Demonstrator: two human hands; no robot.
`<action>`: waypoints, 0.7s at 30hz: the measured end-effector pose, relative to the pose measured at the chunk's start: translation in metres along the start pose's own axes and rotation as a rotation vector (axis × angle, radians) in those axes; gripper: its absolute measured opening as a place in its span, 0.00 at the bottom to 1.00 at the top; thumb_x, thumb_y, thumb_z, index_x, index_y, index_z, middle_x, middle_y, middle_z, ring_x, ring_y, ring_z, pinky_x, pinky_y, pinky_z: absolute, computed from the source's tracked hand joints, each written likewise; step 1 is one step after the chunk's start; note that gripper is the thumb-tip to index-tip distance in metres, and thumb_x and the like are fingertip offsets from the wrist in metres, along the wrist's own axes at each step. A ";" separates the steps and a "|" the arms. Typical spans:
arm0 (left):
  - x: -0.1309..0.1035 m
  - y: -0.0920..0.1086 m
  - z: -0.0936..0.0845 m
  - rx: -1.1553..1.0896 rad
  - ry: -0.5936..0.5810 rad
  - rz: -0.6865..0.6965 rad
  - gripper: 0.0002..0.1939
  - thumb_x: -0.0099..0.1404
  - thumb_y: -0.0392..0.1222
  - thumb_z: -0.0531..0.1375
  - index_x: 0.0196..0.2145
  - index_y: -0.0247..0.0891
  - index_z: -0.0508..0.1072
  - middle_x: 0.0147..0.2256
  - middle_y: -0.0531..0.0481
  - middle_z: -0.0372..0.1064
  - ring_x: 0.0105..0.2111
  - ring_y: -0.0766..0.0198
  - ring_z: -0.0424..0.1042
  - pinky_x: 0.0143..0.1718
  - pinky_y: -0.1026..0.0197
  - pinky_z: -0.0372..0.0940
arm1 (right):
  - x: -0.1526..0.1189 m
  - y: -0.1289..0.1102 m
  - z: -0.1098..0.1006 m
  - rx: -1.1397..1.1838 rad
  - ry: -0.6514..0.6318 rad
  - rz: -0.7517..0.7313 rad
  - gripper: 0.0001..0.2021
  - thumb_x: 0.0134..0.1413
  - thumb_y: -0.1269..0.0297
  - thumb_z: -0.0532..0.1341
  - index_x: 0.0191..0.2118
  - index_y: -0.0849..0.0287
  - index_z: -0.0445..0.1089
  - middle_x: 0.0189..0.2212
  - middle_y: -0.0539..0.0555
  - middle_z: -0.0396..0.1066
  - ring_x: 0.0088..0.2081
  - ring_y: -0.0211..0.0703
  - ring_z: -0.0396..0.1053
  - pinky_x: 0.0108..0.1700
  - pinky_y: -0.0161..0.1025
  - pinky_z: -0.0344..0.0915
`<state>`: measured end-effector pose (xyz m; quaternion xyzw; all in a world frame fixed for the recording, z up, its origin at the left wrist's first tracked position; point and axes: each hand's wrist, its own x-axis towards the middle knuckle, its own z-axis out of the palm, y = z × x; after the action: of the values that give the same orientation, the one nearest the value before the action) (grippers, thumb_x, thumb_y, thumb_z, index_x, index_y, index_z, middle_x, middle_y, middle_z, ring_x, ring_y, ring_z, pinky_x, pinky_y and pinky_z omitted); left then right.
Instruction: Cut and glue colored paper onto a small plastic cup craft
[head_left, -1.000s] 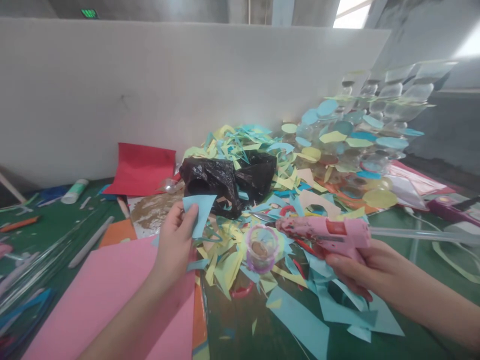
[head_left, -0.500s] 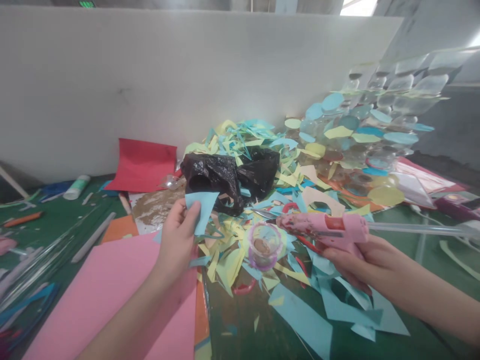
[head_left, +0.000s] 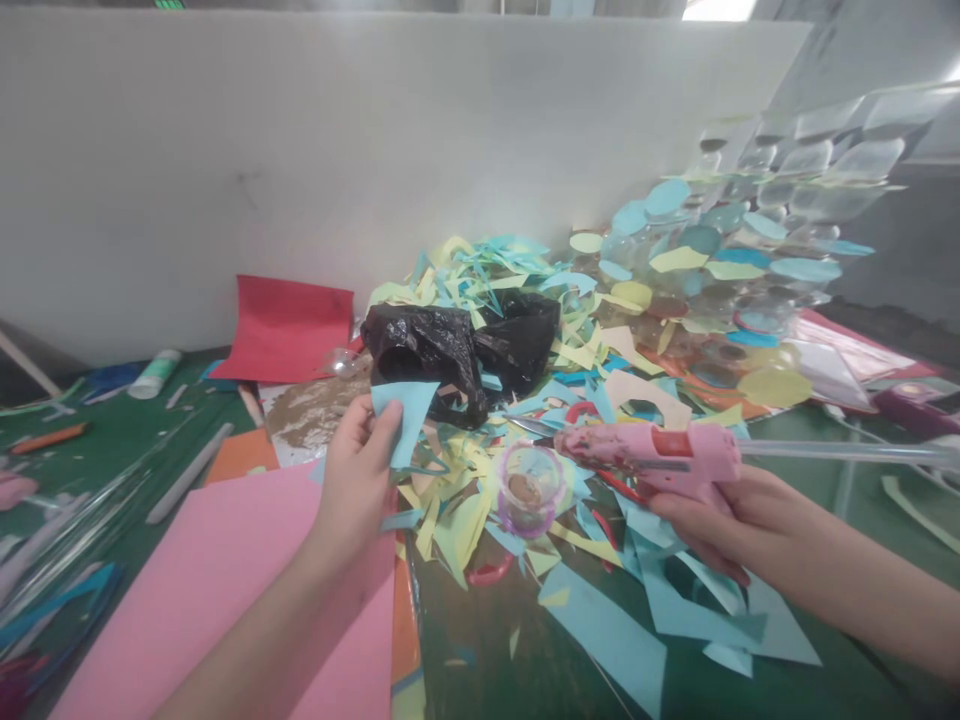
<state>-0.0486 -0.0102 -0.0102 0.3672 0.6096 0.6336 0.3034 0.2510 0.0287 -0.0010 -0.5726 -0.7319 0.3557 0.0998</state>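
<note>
Between thumb and fingers, my left hand point(head_left: 361, 462) pinches a small piece of light blue paper point(head_left: 406, 418), held above the scraps. My right hand point(head_left: 724, 525) is wrapped round the handle of a pink hot glue gun point(head_left: 652, 455), whose nozzle points left. A clear glue stick point(head_left: 840, 453) juts out of its back end. Just below and left of the nozzle is a clear plastic cup with a purple rim point(head_left: 531, 490), with something brownish showing inside. Scissors point(head_left: 529, 426) with red handles lie partly hidden under the glue gun and paper.
Pink paper point(head_left: 247, 590) covers the left front of the green table. A black plastic bag point(head_left: 427, 350) sits behind my left hand, amid blue and yellow scraps. Stacked clear cups with paper discs point(head_left: 705, 262) stand at the back right. A white board point(head_left: 360, 150) closes off the back.
Both hands keep nearly the same pose, the paper and glue gun still in them. The view has shifted very slightly.
</note>
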 end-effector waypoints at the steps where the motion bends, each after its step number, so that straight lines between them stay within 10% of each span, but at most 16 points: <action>1: 0.000 0.000 0.000 0.002 0.001 0.001 0.10 0.63 0.49 0.61 0.35 0.41 0.67 0.24 0.56 0.65 0.24 0.67 0.65 0.25 0.67 0.63 | 0.000 0.000 0.000 0.003 0.005 -0.007 0.27 0.45 0.32 0.51 0.19 0.52 0.67 0.13 0.48 0.56 0.19 0.44 0.59 0.26 0.40 0.65; 21: 0.002 -0.003 -0.003 0.018 0.011 0.030 0.12 0.62 0.52 0.61 0.35 0.42 0.67 0.23 0.56 0.65 0.20 0.67 0.63 0.20 0.67 0.62 | -0.011 0.005 -0.012 0.059 0.056 0.007 0.28 0.40 0.32 0.55 0.10 0.52 0.58 0.10 0.51 0.58 0.15 0.40 0.58 0.23 0.39 0.65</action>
<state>-0.0523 -0.0099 -0.0130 0.3754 0.6113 0.6348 0.2871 0.2648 0.0240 0.0078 -0.5817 -0.7161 0.3610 0.1359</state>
